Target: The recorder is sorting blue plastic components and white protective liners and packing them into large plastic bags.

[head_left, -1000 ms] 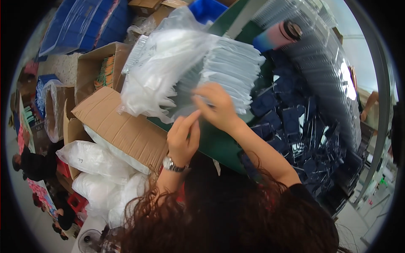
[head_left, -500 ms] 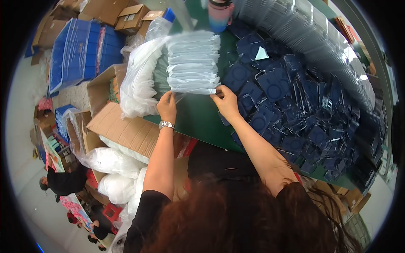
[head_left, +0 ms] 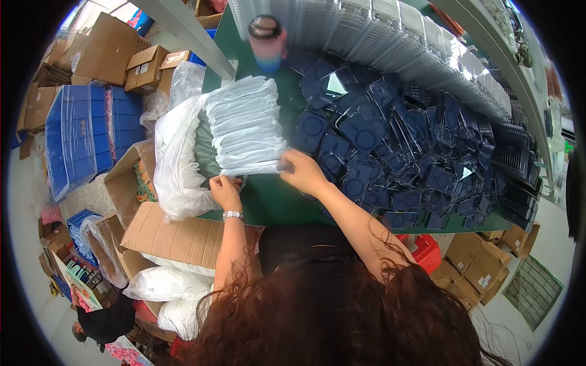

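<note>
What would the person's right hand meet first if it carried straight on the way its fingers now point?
The right hand points left along the stack of white packets; it already touches the nearest packet's corner, so probably that.

I see a green-topped work table (head_left: 268, 201): stack of white flat plastic pouches (head_left: 244, 125) at left, heap of dark blue blister-packed parts (head_left: 397, 134) at right, pink-and-blue tumbler w/ dark lid (head_left: 267, 36) at the far edge.

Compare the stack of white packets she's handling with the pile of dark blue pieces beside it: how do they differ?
The white packets lie in one neat overlapping row; the dark blue pieces sprawl in a loose heap. The left hand and right hand touch the packets, not the blue pieces. Both rest on the green table.
</note>
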Demonstrator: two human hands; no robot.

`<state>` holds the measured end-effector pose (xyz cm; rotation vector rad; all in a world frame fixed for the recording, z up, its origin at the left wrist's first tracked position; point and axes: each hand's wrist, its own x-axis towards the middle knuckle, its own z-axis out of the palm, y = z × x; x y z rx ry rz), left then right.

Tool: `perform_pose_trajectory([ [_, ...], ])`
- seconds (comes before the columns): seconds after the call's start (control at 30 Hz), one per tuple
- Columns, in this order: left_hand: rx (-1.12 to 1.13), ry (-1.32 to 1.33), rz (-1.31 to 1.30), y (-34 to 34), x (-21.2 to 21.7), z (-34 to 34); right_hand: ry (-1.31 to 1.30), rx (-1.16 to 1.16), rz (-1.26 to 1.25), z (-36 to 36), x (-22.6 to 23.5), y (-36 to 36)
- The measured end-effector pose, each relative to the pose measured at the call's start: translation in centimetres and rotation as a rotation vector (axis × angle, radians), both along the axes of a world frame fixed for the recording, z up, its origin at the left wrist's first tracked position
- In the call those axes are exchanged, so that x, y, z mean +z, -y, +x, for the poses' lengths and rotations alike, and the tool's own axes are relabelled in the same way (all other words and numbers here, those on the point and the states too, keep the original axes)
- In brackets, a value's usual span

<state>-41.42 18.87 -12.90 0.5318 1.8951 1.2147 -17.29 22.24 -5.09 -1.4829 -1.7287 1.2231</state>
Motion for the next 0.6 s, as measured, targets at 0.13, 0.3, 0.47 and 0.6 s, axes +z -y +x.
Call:
perform_pose_trajectory([
  [0.13, 0.076, 0.095, 0.05, -0.2, -0.2, 0.8, 0.0, 0.0, -0.119, -0.1, 2.0, -0.5],
  [0.3, 0.253, 0.21, -0.048, -0.9, -0.2, 1.3, -0.011, -0.144, 0.08, 0.8, -0.6, -0.1],
  [0.47, 0.26, 0.249, 0.043, -0.9, 0.3, -0.8, -0.455, -0.388, -0.279, 7.4, 0.7, -0.4],
  [0.6, 0.257, 0.392, 0.098, -0.4, 1.8, 0.2, -0.472, -0.707, -0.318, 12.0, 4.4, -2.8],
])
